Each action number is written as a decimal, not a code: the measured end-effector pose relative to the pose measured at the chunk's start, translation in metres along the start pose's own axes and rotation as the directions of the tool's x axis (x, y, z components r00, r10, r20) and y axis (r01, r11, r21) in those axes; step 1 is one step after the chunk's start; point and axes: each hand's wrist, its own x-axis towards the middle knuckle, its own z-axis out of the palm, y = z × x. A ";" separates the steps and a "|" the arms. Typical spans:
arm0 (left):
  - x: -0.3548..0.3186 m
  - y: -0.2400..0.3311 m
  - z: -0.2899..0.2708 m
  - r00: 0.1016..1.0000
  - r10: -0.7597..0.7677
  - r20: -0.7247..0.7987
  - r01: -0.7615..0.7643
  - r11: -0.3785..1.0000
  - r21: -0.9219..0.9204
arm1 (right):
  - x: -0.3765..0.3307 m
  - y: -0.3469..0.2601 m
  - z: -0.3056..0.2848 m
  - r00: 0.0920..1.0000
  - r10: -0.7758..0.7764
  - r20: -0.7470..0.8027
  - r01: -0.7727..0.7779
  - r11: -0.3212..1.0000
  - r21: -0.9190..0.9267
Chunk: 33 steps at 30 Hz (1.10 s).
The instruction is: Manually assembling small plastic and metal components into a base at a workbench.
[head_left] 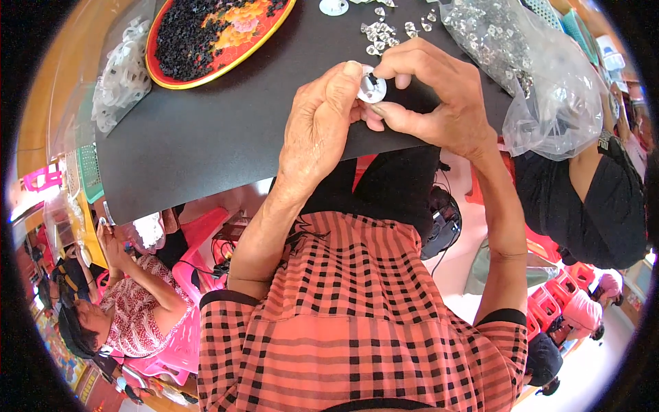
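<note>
White disc (370,91); black-checked coral shirt (360,295)

Dark worktop (206,151). Left grip (322,113) pinches a white disc (371,95) above the worktop, close to its near edge; black piece (372,79) on the disc's face. Right grip (443,103): thumb and index at the disc's rim, firmness of hold unclear. Red floral tray (226,63), bearing many black bits (189,41), lies toward the left edge; bag of pale pieces (123,79) at that edge. Clear gems (377,33) lie loose beyond the hands, second disc (334,7) near them. Transparent bag (549,123) of gems at right edge.
</note>
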 end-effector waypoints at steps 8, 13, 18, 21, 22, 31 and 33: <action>-0.002 0.002 -0.006 0.997 -0.062 0.038 0.057 0.992 0.115 | 0.010 -0.010 -0.008 0.986 -0.109 0.124 0.136 0.963 -0.231; -0.003 0.003 -0.006 0.996 -0.076 0.052 0.069 0.990 0.119 | 0.011 -0.011 -0.009 0.989 -0.028 0.142 0.055 0.980 -0.193; -0.004 0.005 -0.005 0.993 -0.074 0.098 0.063 0.993 0.102 | 0.013 -0.011 -0.011 0.979 0.105 0.177 -0.100 0.994 -0.040; -0.003 0.003 -0.007 0.990 -0.072 0.118 0.069 0.997 0.028 | 0.015 -0.010 -0.010 0.976 0.124 0.177 -0.125 0.992 -0.007; -0.003 0.002 -0.007 0.990 -0.072 0.118 0.069 0.997 0.029 | 0.014 -0.009 -0.009 0.977 0.123 0.176 -0.124 0.992 -0.007; 0.000 0.000 -0.003 0.992 -0.069 0.104 0.076 0.995 -0.063 | 0.004 -0.002 -0.003 0.968 0.201 0.147 -0.208 0.977 0.035; -0.001 -0.001 0.002 0.998 -0.055 0.026 0.057 0.994 -0.097 | -0.001 0.004 0.001 0.992 0.116 0.041 -0.118 0.992 0.036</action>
